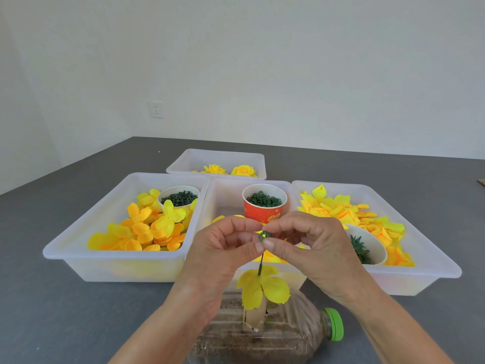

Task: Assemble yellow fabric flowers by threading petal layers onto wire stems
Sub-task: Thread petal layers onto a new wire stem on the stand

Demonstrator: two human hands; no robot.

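Both hands, left (223, 248) and right (309, 245), pinch a small green ring (263, 236) atop the wire stem (260, 264); yellow petal layer (262, 286) below, above bottle (262, 334).

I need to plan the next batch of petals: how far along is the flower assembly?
Done: two finished flowers lie in the far bin. In hand: left hand and right hand pinch a green ring atop the stem, one petal layer threaded. Left: heaps of loose petals fill the side bins.
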